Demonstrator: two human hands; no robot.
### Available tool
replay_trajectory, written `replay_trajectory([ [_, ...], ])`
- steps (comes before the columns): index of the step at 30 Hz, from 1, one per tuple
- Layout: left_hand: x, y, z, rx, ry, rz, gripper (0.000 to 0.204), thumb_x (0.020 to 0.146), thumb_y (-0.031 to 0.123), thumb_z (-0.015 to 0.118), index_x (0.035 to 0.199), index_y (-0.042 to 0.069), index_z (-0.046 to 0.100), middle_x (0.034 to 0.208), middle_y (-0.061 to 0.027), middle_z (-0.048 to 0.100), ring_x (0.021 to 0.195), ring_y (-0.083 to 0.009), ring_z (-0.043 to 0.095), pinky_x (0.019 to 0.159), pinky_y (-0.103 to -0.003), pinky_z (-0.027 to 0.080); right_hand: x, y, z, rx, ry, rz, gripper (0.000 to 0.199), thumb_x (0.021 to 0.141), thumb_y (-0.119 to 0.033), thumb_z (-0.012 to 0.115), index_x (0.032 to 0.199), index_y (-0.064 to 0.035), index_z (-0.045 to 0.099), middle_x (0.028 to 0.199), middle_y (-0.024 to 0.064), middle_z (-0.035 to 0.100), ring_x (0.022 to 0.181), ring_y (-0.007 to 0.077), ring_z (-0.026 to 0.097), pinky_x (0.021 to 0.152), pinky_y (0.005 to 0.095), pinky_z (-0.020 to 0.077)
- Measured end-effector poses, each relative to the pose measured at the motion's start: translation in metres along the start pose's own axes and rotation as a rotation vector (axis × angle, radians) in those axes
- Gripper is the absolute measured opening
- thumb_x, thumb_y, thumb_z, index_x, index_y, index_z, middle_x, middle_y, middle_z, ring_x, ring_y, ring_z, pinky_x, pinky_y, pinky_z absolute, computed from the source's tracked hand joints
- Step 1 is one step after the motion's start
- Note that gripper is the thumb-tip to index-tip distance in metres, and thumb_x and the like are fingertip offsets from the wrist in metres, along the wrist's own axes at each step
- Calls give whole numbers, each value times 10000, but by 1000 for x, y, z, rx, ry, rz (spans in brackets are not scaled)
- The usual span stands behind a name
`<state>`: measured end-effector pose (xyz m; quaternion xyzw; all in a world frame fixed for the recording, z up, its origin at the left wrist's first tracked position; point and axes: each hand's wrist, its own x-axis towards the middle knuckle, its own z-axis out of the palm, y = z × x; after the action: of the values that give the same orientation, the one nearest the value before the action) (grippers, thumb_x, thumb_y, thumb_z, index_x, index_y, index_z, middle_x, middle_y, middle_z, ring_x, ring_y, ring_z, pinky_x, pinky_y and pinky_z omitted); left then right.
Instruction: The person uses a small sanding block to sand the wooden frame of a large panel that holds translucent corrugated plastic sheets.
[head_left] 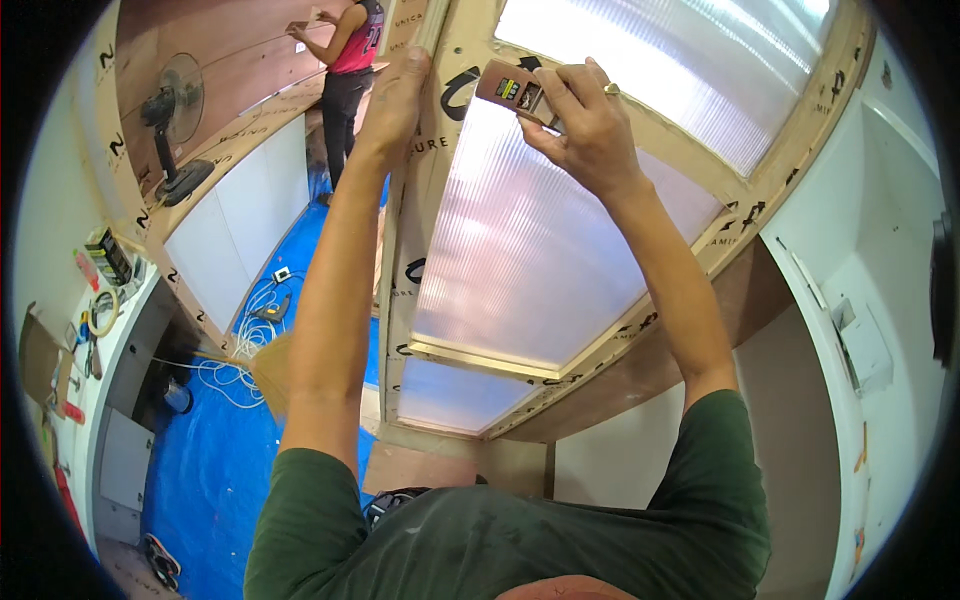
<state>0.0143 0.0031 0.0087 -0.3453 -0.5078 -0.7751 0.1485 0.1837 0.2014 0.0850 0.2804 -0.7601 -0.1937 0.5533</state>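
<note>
A tall wooden door frame [425,200] with ribbed translucent panels [540,240] stands tilted in view before me, brown protective film on its wood. At its left edge, near the top, is my left hand [398,95], closed on the frame's edge; part of its fingers is hidden. My right hand [590,125] is closed around a flat brown tool [503,84] with a black and yellow label, held over the crossbar between two panels. A ring is on one finger of that hand. The tool's exact kind I cannot make out.
Blue sheeting [210,460] covers the floor at left, with a coiled white cable [240,375] on it. A black fan [172,130] stands on a ledge. Another person [350,70] works at the back. Tape and tools lie on a white counter [125,300].
</note>
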Motion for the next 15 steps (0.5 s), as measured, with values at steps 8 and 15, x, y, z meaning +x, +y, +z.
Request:
replay_trajectory([
  [8,-3,7,-6,-68,-77,88,654,1102,509,513,1540,23,532,1419,-139,649,1244,-213,609,1078,-327,455,33,-15,14,124,-110,-86,446,805,-251,843,1188,-112,658,1103,58,617,1012,272,656,1075,520,515],
  [15,4,-5,-5,11,-21,108,681,1103,528,513,1523,-8,520,1444,-105,606,1299,-176,554,1134,-322,411,-34,-4,-41,158,-147,-118,561,735,-223,906,1253,-132,711,1173,76,649,1121,274,675,1212,584,408],
])
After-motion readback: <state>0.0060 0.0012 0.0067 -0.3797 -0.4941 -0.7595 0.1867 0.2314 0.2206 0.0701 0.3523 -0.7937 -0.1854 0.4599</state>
